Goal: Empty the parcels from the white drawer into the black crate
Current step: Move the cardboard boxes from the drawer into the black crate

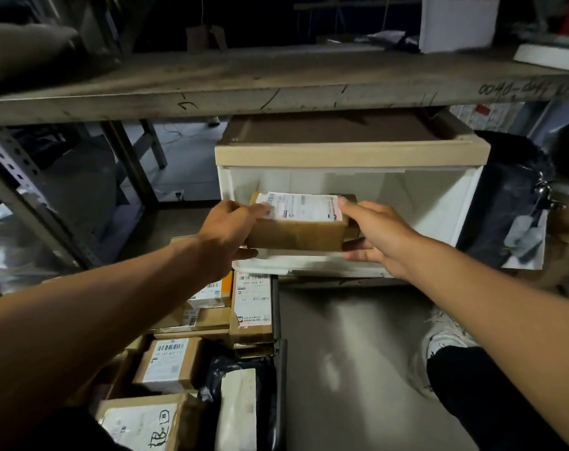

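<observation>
White drawer sits pulled open at centre right of the frame, under a long grey shelf that runs across the top. Below it, at lower left, the black crate is already crowded with brown parcels bearing white labels, one of them lying right against its near rim. Both hands are grasping a brown cardboard parcel at the drawer's front left, over its front edge: the left hand grips its left end, the right hand grips its right end, thumb underneath. A white shoe shows on the floor at lower right.
</observation>
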### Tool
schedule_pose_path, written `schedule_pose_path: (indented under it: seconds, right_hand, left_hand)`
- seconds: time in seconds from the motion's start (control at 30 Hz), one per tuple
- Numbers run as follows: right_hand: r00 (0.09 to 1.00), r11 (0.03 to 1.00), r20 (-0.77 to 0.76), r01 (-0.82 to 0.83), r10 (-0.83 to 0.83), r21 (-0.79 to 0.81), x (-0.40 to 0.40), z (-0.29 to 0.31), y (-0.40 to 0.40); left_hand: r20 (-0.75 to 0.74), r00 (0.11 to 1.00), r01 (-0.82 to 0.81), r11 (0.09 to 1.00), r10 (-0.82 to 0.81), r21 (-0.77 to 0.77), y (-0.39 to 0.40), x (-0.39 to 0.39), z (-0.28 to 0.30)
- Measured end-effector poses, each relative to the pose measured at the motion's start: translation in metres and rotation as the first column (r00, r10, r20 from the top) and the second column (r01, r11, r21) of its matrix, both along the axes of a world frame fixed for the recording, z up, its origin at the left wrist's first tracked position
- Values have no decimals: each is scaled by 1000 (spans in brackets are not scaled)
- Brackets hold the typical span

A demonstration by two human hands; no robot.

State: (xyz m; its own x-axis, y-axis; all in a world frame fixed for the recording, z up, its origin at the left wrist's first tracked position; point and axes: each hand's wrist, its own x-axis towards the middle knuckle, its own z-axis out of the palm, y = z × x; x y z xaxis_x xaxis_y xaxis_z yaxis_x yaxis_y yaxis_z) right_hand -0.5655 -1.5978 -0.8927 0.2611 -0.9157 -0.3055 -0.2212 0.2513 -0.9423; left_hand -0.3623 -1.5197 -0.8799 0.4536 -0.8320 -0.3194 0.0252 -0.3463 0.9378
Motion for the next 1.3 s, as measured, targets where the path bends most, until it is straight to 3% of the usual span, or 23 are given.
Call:
schedule_pose_path:
  seconds: [0.17, 0.33, 0.57, 0.83, 1.07, 1.23, 1.3]
  right_hand:
    - [984, 992, 134, 111, -118, 58, 2, 1, -3]
    - [999, 1000, 52, 13, -13, -1, 1, -4, -7]
    - [999, 996, -11, 30, -31, -82, 2, -6, -8]
    - [990, 995, 120, 79, -71, -61, 5, -2, -3]
    - [988, 987, 106, 125, -115, -97, 10, -2, -1]
    - [965, 983, 197, 183, -175, -24, 10, 0, -6]
    - [974, 986, 164, 164, -156, -35, 7, -3, -10]
  left_hand:
    - [16, 1000, -12, 999, 13, -49, 3, 6, 1]
    - [18, 999, -41, 995, 42, -89, 6, 10, 4]
    - [80, 997, -11, 997, 17, -72, 8, 10, 4]
    - [96, 995, -16, 996, 24, -82, 6, 9, 0]
    - [157, 987, -24, 996, 37, -84, 8, -1, 2]
    - [113, 993, -32, 994, 44, -104, 9, 0, 5]
    - [87, 995, -34, 993, 44, -109, 10, 2, 5]
